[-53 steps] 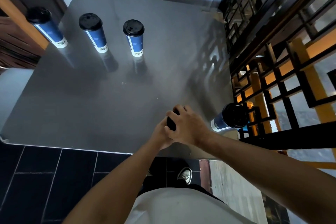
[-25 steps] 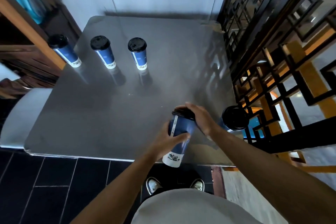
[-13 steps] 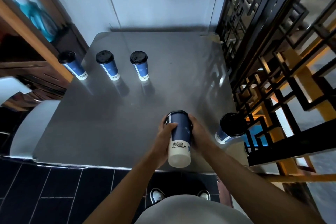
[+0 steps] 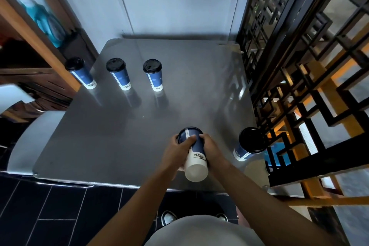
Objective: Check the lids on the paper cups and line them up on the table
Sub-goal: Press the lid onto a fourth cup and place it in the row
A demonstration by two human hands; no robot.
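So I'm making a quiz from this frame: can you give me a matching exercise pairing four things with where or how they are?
Things:
1. held cup
2. cup by the railing
3. row of three cups
4. left hand

States:
A. standing at the table's far left
B. tipped, white base toward the camera
C. gripping a cup's side
D. standing alone near the right edge

Pairs: 1-B, 2-D, 3-A, 4-C
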